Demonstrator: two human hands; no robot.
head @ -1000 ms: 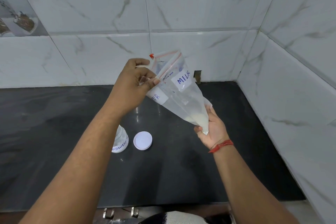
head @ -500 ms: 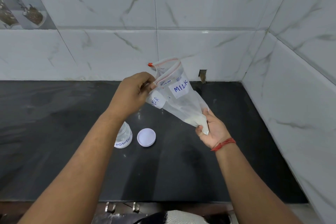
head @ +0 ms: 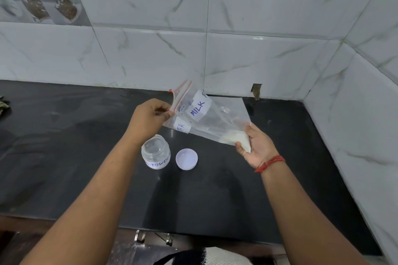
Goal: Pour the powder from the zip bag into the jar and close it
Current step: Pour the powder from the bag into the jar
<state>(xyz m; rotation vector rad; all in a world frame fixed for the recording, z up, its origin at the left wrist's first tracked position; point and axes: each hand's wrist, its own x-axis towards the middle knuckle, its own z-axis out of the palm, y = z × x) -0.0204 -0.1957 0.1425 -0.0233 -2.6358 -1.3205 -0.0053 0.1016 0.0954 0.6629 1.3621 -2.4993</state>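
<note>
Fingers [head: 167,114] of my left hand [head: 148,120] pinch the zip bag [head: 215,122] at its red zip edge, above and just behind the jar [head: 156,153]; fingers [head: 241,149] of my right hand [head: 256,148] curl round the bag's lower corner, right of the jar and well clear of it. That corner is where the white powder [head: 233,137] sits, so I'd say the right hand cups the load while the left steers the mouth toward the jar, ready to tip. Jar stands upright and open on the counter [head: 64,146], its lid [head: 186,159] lying flat just to its right, parked there for closing later, I reckon. Nothing poured yet by the look of it; the jar seems empty, though clear glass makes that hard to confirm. Whether the zip is parted or sealed I cannot tell. Bag labels read "MILK" and a folded-over "ER"; jar label shows "POWDE", the rest wraps out of sight. Left thumb is mostly hidden behind the bag edge.
</note>
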